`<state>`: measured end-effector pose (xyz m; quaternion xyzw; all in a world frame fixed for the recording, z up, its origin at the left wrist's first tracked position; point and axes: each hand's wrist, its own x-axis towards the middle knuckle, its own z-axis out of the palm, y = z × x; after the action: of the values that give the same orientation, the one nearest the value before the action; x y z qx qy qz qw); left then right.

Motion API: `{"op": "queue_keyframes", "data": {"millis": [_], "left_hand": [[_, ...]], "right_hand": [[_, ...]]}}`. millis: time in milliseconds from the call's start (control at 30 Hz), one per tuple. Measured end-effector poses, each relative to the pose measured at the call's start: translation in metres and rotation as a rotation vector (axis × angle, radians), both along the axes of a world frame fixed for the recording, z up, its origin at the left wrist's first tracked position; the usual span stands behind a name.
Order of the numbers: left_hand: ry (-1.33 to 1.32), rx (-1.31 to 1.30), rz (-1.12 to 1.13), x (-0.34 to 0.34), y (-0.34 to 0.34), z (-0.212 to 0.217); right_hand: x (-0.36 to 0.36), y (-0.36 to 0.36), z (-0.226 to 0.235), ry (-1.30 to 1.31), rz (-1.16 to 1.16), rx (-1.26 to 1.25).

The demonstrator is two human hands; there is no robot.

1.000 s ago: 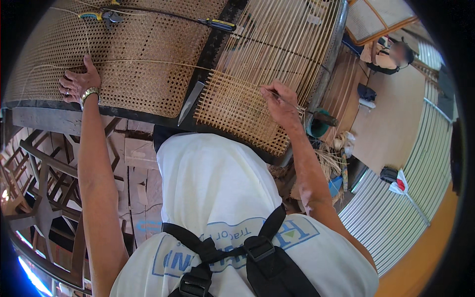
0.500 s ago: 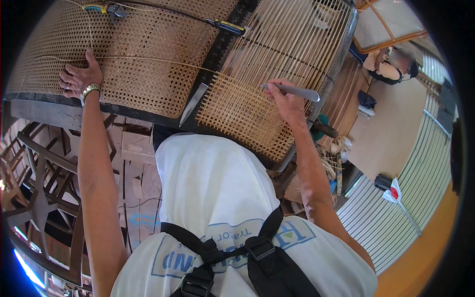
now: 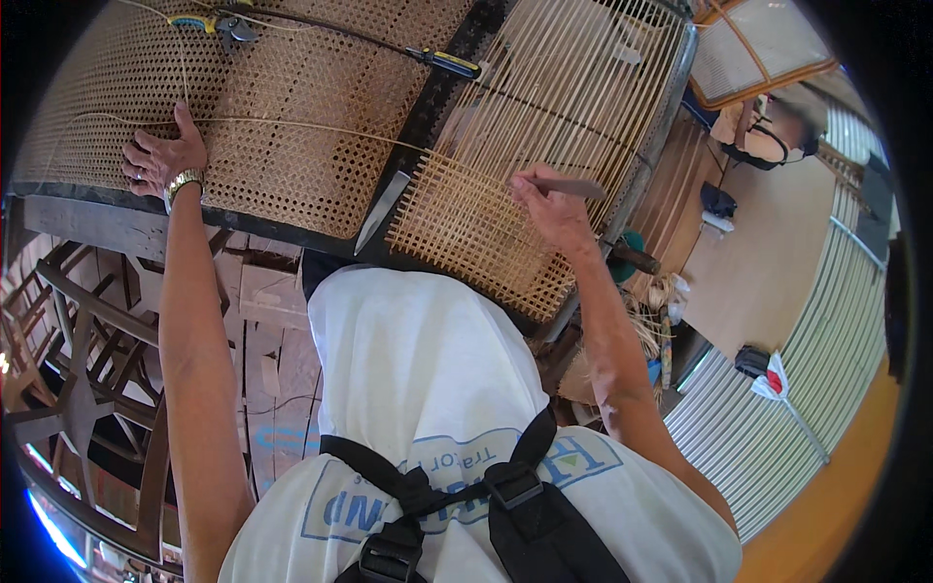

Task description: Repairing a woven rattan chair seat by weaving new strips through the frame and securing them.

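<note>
My left hand lies on the finished cane webbing at the left, its fingers spread and its thumb beside a thin cane strand. That strand runs right into a half-woven cane panel. Over this panel, my right hand is closed round a flat, grey metal weaving tool. The tool's thin tip touches or nearly touches the open strands; which of the two I cannot tell. A second pointed metal blade rests on the dark frame bar between the two panels.
Farther off on the cane lie a yellow-and-black screwdriver and pruning shears. Dark wooden chair frames stand at the left. Beyond the panel's right edge are a wooden handle and a bundle of cane strips. Another person sits at far right.
My right hand has shifted slightly left and turned the tool, which now looks narrower and darker. My left hand stays in place on the webbing; the whole view has moved a little.
</note>
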<state>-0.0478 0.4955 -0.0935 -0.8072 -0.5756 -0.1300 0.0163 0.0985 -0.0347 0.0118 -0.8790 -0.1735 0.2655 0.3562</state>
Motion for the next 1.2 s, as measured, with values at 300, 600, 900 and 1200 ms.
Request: {"op": "queue_keyframes", "data": {"millis": [300, 600, 900, 1200], "left_hand": [[0.008, -0.008, 0.002, 0.003, 0.001, -0.002], [0.011, 0.007, 0.003, -0.004, 0.0, -0.001], [-0.006, 0.092, -0.009, -0.005, 0.007, -0.011], [-0.008, 0.029, -0.008, -0.001, 0.004, -0.005]], "right_hand": [[-0.002, 0.008, -0.006, -0.028, -0.105, -0.069], [-0.005, 0.017, 0.012, -0.109, 0.088, -0.089], [0.019, -0.007, 0.008, 0.142, -0.121, 0.045], [0.013, -0.023, 0.011, 0.04, -0.048, -0.1]]}}
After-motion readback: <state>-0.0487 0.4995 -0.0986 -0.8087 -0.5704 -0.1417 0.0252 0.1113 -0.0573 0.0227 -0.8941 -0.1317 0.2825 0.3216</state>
